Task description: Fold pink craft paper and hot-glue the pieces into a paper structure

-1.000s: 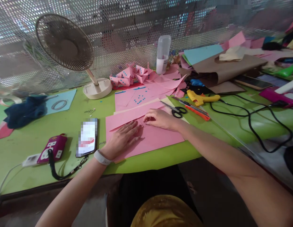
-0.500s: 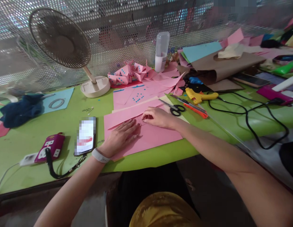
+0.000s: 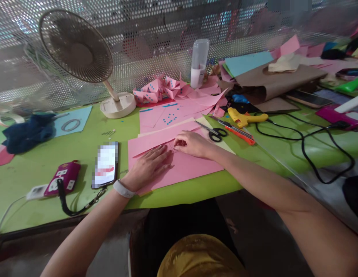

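Observation:
A pink paper sheet (image 3: 193,167) lies near the table's front edge, its upper flap (image 3: 156,139) folded over. My left hand (image 3: 150,165) rests flat on it with the fingers stretched out. Beside those fingertips my right hand (image 3: 192,144) is closed in a pinch at the paper; whatever sits between thumb and forefinger is too small to make out. Black-handled scissors (image 3: 215,134) lie just right of my right hand. Farther right are an orange utility knife (image 3: 239,134) and a yellow glue gun (image 3: 244,117).
A phone (image 3: 105,165) and a purple power strip (image 3: 63,177) lie left. Behind stand a fan (image 3: 118,105), a clear bottle (image 3: 198,65) and folded pink paper pieces (image 3: 158,90) with blue dots. Brown paper (image 3: 280,79) and a black cable (image 3: 301,146) are right.
The whole view has shifted very slightly. Both hands keep their places on the pink paper, and nothing else visibly moves.

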Motion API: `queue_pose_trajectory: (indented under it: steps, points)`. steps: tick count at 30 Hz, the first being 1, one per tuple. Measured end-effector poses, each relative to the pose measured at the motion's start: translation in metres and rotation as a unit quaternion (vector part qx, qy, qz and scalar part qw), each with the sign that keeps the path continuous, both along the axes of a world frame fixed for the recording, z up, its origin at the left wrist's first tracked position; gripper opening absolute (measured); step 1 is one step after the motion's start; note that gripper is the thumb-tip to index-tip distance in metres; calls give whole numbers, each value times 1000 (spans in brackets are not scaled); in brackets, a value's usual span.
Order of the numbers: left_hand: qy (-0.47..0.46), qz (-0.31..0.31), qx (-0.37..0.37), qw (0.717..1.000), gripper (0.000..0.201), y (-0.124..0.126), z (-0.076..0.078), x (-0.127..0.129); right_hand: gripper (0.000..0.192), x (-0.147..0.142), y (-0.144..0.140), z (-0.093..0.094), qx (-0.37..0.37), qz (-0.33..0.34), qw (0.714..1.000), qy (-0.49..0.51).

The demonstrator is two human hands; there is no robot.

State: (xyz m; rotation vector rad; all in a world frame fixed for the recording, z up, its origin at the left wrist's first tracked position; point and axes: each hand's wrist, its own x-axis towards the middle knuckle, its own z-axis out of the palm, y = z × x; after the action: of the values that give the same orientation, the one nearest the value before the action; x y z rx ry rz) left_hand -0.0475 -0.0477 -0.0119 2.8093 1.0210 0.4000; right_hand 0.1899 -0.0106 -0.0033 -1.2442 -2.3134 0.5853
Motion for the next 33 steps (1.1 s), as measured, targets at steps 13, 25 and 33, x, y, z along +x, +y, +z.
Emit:
queue_pose_trajectory:
  steps: [13, 25, 33]
  points:
    - [20, -16, 24, 999, 54, 2, -2, -1, 9, -5, -2, -4, 13, -37, 999, 1]
    - [9, -13, 18, 1000, 51, 2, -6, -2, 15, -4, 4, 8, -162, -19, 987, -3]
    - [13, -17, 26, 999, 51, 1, -3, 0, 19, -16, 11, 18, -222, -12, 972, -82]
